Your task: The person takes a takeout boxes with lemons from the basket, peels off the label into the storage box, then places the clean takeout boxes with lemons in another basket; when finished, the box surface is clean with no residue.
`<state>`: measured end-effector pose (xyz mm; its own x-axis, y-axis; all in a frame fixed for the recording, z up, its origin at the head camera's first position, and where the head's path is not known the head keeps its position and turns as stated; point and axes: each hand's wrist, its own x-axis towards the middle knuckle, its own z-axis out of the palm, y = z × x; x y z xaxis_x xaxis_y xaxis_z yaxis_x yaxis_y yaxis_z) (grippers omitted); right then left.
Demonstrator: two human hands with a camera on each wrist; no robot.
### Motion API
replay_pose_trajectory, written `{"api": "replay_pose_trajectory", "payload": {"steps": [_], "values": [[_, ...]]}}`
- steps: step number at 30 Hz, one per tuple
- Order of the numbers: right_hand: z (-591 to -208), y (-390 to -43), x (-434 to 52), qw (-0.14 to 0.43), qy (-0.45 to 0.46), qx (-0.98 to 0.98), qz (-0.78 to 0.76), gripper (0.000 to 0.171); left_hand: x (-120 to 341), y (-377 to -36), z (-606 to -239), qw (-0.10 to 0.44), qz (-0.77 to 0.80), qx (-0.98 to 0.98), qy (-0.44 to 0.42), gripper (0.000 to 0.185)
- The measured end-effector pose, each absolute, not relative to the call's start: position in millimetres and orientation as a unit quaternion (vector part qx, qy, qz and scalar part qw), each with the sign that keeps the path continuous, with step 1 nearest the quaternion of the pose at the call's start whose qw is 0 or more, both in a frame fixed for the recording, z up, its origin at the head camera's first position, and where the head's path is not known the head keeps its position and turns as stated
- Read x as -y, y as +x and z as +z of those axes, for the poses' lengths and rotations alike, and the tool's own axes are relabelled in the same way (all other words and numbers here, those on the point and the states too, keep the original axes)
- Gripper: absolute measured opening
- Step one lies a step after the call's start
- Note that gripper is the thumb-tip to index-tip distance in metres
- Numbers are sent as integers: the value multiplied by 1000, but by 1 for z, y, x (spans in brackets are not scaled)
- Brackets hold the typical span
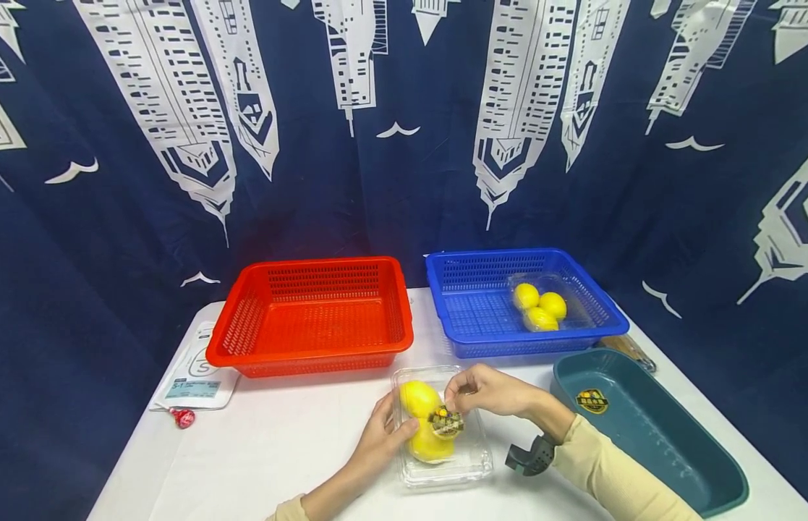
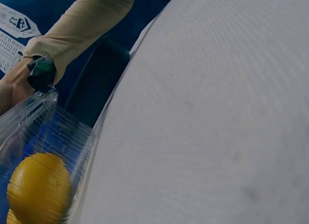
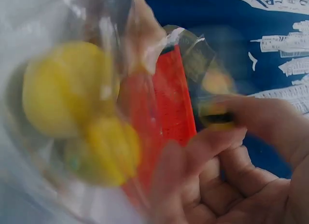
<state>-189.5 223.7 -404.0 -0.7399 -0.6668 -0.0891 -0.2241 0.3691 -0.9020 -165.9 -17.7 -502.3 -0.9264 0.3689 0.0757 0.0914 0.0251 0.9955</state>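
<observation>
Clear plastic clamshell box point(image 1: 443, 434) sits on the white table point(image 1: 280, 449), near edge, centre. It holds yellow lemons point(image 1: 424, 420): two show plainly from the head camera, one behind the other. A dark round sticker point(image 1: 446, 422) lies on the lid over them.

Left hand point(image 1: 380, 438) rests against the box's left side, thumb curled onto the lid, so it grips the box. Right hand point(image 1: 485, 391) is above the box's far right corner, fingers drawn together; in the right wrist view the fingertips point(image 3: 227, 122) pinch a small dark-and-yellow piece at the lid film, too blurred to identify.

Red basket point(image 1: 312, 315), far left of centre: nothing visible inside. Blue basket point(image 1: 521, 300), far right of centre: a second clear box point(image 1: 547, 300) with three lemons in it. Dark teal oblong tray point(image 1: 644, 427) at near right has a round label point(image 1: 592, 401) stuck on its floor.

Left of the red basket lies a white packet point(image 1: 195, 376), partly tucked under the basket's corner, with a red lollipop point(image 1: 181, 417) just beside it.

Hard to make out: a brown object behind the teal tray, mostly covered. The left wrist view shows only table surface, a corner of the box and one lemon; the left hand itself is out of that frame. The whole right wrist view is motion-blurred.
</observation>
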Motion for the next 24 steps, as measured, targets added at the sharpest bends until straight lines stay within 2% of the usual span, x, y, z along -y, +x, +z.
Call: {"api": "replay_pose_trajectory", "payload": {"steps": [4,17,24], "values": [[-405,-191,-226,232,-259,-792,-502,20,17,-165,-502,99,675,-713,164,77],[-403,-189,-224,240,-269,-799,-482,18,16,-167,-506,95,675,-711,170,75],[-395,-186,-224,226,-249,-819,-465,24,17,-167,-504,95,680,-707,169,76]]}}
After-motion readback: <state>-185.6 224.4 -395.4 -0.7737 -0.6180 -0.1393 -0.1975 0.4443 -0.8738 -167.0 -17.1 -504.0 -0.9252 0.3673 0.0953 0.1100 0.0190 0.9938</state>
